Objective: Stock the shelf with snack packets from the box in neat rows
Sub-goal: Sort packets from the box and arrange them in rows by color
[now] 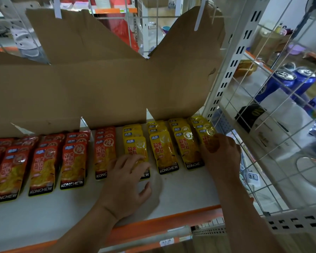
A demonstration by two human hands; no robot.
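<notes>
Though glossy, yellow packets (165, 152) in rows

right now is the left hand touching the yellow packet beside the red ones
Touching. In the head view the left hand lays its fingers on the yellow packet, hiding its label.

From my feed: two bare arms, uncovered from the wrists down to the frame edge. Left hand (126, 181) bare, slim fingers, nail detail too blurred to call. Right hand (223, 154) bare too, only its back showing, nails hidden.
</notes>
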